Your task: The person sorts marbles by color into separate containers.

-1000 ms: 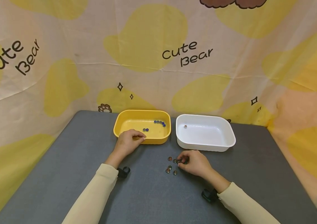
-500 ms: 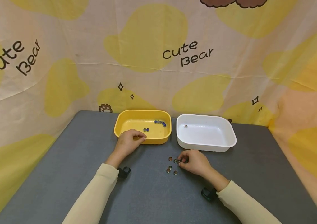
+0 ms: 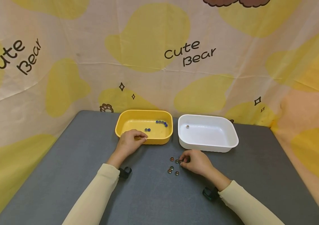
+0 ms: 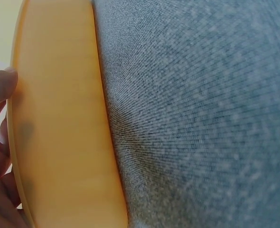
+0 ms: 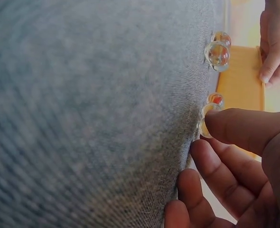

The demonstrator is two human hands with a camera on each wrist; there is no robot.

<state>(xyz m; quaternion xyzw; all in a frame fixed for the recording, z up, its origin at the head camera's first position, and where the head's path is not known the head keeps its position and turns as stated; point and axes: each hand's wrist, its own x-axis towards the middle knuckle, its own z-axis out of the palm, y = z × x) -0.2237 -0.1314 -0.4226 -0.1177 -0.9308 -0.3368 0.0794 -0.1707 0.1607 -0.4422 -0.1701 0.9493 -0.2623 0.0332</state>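
My left hand (image 3: 130,142) grips the near rim of a yellow plastic tub (image 3: 163,141). In the left wrist view its thumb (image 4: 4,85) lies outside the rim and the other fingers are on the far side. My right hand (image 3: 196,162) is low over the grey table, fingers curled. Its thumb and index finger close around a clear glass marble (image 5: 205,124), which the thumb partly covers. Several more marbles with coloured swirls lie just left of these fingertips, among them a reddish one (image 3: 172,159) and one nearer me (image 3: 177,173).
Blue marbles (image 3: 147,129) lie inside the yellow tub. A white tub (image 3: 208,149) stands to its right with one pale marble (image 3: 187,127) in it. A printed cloth (image 3: 148,81) hangs behind the table (image 3: 148,200).
Both hands stay almost where they were. The right fingertips shift very slightly at the marble; the whole head view drifts a little.
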